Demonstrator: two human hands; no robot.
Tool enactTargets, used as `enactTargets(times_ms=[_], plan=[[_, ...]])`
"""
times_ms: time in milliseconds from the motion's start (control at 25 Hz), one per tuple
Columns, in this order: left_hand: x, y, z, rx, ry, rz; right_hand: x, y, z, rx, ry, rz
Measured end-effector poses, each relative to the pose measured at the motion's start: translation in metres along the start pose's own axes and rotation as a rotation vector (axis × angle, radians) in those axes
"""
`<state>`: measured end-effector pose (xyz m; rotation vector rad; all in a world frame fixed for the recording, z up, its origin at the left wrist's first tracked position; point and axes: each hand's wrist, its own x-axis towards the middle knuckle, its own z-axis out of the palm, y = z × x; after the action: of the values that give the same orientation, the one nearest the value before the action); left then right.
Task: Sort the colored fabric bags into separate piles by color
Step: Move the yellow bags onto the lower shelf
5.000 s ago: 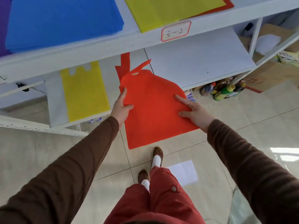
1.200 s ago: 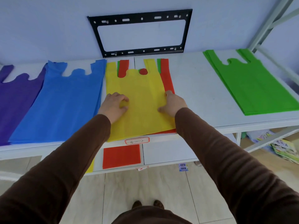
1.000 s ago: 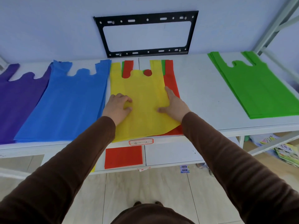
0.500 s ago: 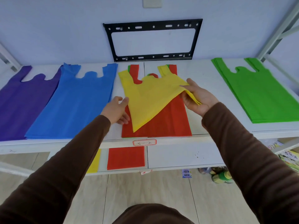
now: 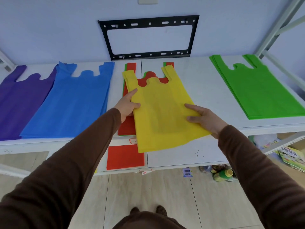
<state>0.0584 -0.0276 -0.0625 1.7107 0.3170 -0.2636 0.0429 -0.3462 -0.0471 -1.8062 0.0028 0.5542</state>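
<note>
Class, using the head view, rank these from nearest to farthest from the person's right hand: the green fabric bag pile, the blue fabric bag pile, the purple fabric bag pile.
From the right hand:
1. Green fabric bag pile, on the shelf's right end.
2. Blue fabric bag pile, left of centre, beyond the left hand.
3. Purple fabric bag pile, at the far left end.

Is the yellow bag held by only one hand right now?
No, the left hand grips the yellow bag at one side and the right hand at the other.
</note>
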Motion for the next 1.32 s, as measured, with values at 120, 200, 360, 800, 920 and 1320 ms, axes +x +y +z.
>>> enactTargets(times_ms=[120, 200, 360, 800, 920, 1320], plan=[[-0.003, 0.000, -0.009, 0.178, 0.028, 0.089, -0.006, 0.006, 0.017, 0.017, 0.076, -0.071], [-0.015, 0.003, -0.023, 0.235, 0.028, 0.154, -0.022, 0.004, 0.036, 0.040, 0.101, -0.130], [-0.063, -0.009, -0.072, 0.307, -0.003, 0.272, -0.068, 0.007, 0.091, 0.090, 0.076, -0.186], [-0.248, -0.196, -0.231, 0.351, -0.113, 0.215, -0.152, 0.115, 0.350, 0.020, -0.159, 0.082], [-0.256, -0.262, -0.261, 0.346, -0.109, 0.065, -0.148, 0.141, 0.394, 0.015, -0.259, 0.182], [-0.151, -0.357, -0.380, 0.332, -0.008, -0.088, -0.032, 0.139, 0.529, -0.186, -0.090, 0.148]])
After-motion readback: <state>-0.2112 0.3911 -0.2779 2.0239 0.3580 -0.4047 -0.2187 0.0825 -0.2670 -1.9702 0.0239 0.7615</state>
